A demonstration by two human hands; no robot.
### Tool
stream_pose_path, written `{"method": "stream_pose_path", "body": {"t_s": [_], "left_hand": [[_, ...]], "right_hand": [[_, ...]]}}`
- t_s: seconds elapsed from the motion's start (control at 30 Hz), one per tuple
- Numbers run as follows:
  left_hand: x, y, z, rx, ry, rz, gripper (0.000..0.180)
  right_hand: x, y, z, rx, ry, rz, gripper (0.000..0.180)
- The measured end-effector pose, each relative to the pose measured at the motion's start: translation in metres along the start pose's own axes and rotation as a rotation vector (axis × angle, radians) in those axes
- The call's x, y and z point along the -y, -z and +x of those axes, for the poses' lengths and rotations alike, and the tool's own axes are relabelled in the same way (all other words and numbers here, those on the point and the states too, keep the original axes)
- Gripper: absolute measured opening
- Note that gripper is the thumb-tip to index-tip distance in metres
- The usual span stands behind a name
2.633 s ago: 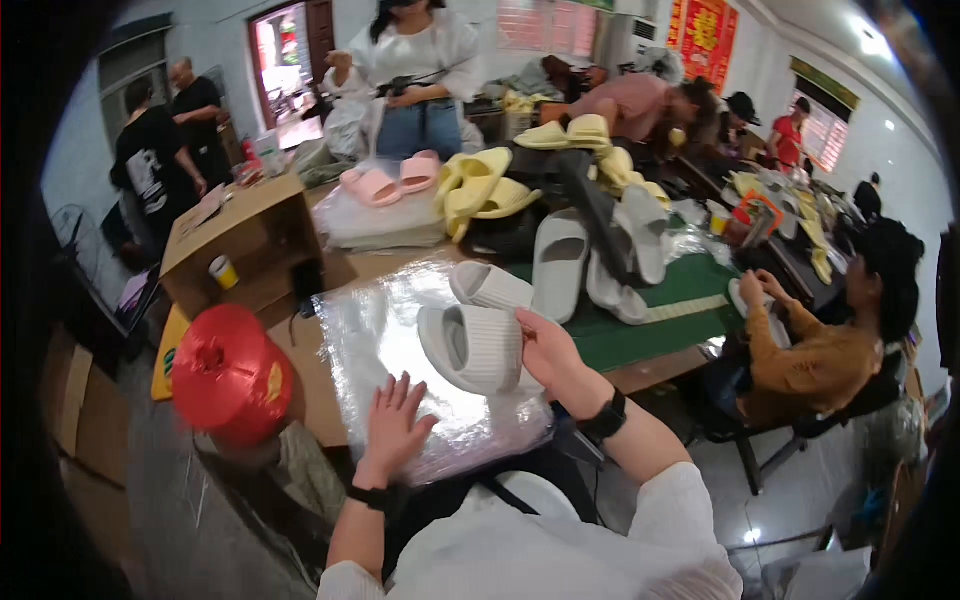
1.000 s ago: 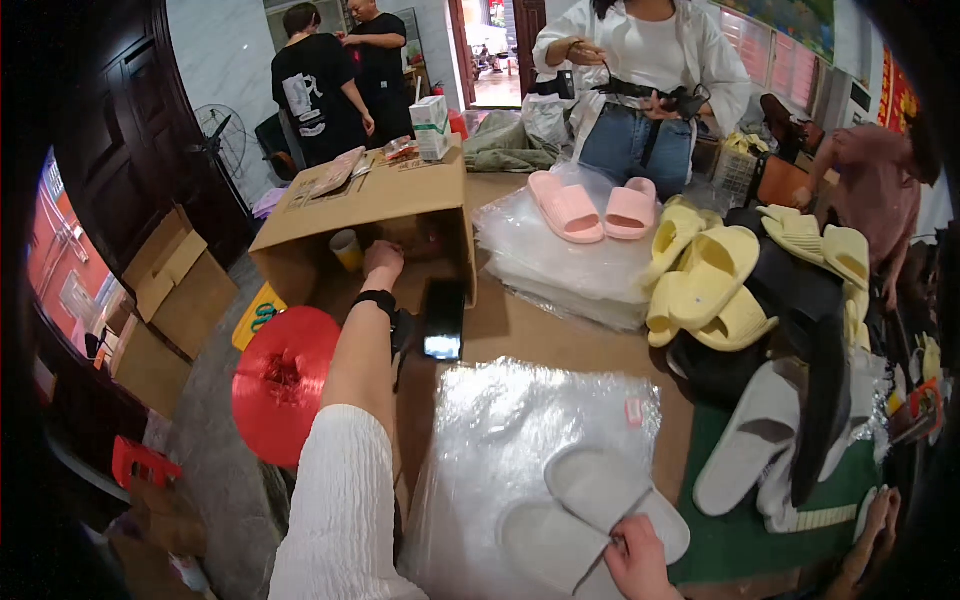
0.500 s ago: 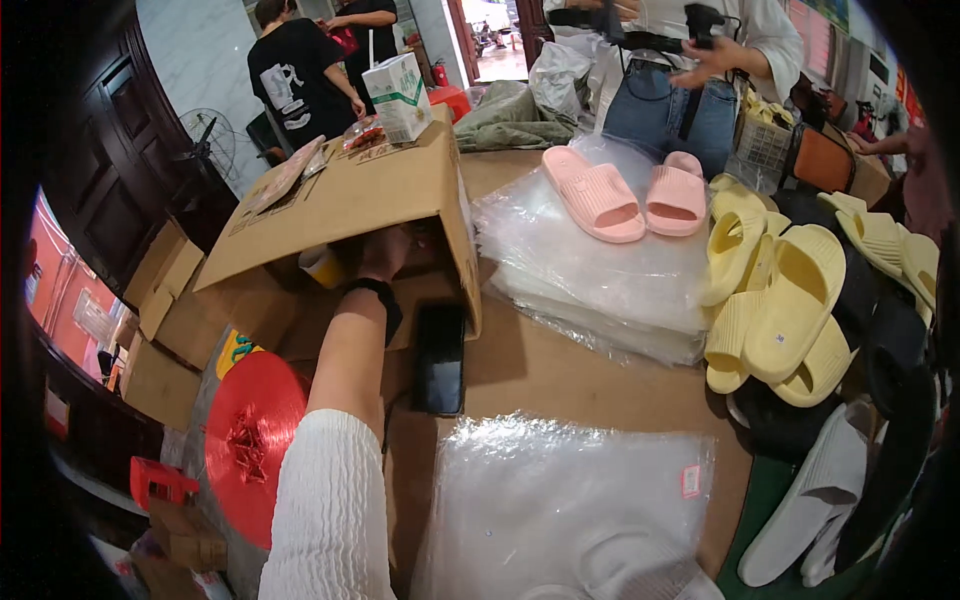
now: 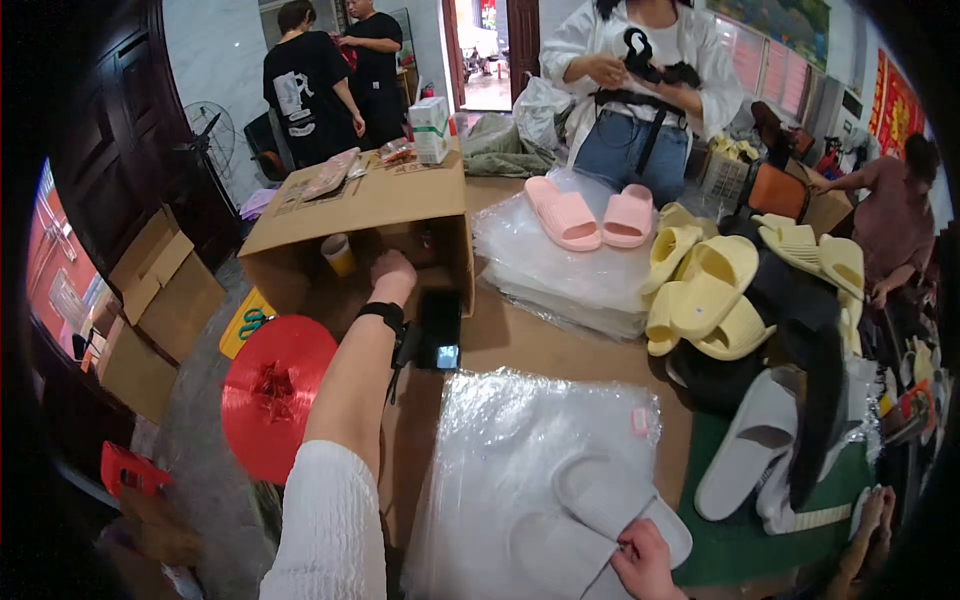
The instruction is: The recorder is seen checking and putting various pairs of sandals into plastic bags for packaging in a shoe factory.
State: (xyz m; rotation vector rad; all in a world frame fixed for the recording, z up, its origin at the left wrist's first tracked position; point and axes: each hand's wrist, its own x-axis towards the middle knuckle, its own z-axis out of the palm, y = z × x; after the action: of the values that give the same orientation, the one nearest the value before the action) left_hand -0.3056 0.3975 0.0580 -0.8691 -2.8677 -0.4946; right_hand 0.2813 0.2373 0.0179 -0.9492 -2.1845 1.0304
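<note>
My left forearm in a white sleeve reaches into an open cardboard box [image 4: 360,205]. Inside it, my left hand [image 4: 392,274] is closed, its fingertips turned away, so what it may hold is hidden. Beside that hand stands a paper cup [image 4: 339,255], and a black phone [image 4: 438,330] lies below the wrist. At the lower edge my right hand [image 4: 646,562] is closed on a pair of grey slippers [image 4: 600,490]. These lie with clear plastic bags [image 4: 500,440]; whether they are inside a bag I cannot tell.
Pink slippers [image 4: 565,212] lie on more stacked bags. Yellow slippers [image 4: 718,283] and white slippers [image 4: 748,440] are piled at right. A red twine roll [image 4: 275,400] and scissors [image 4: 252,322] sit at left. A standing person [image 4: 640,90] holds black straps opposite; others' hands [image 4: 872,520] show at far right.
The view has shifted, showing more of the box's inside and my left hand. My right hand has come into view at the grey slippers, which show more fully now.
</note>
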Motion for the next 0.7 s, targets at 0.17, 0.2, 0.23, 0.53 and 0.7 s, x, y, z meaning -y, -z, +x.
{"method": "stream_pose_path", "body": {"t_s": [0.17, 0.2, 0.23, 0.53, 0.7], "left_hand": [[-0.026, 0.093, -0.149, 0.284, -0.534, -0.487, 0.026], [-0.033, 0.128, -0.199, 0.553, -0.477, -0.760, 0.022], [-0.031, 0.154, -0.240, 0.673, -0.627, -0.837, 0.023], [0.065, 0.311, -0.488, 1.421, -1.479, -1.688, 0.015], [0.067, 0.324, -0.545, 1.602, -1.500, -2.015, 0.008]], "right_hand": [[-0.002, -0.002, -0.004, -0.012, -0.002, -0.039, 0.019], [0.000, -0.003, -0.006, -0.032, 0.008, -0.016, 0.019], [0.001, -0.004, -0.006, -0.057, 0.016, 0.006, 0.019], [0.011, -0.009, -0.013, -0.124, 0.111, -0.283, 0.015], [0.053, 0.001, -0.050, -0.265, 0.151, -0.230, 0.015]]}}
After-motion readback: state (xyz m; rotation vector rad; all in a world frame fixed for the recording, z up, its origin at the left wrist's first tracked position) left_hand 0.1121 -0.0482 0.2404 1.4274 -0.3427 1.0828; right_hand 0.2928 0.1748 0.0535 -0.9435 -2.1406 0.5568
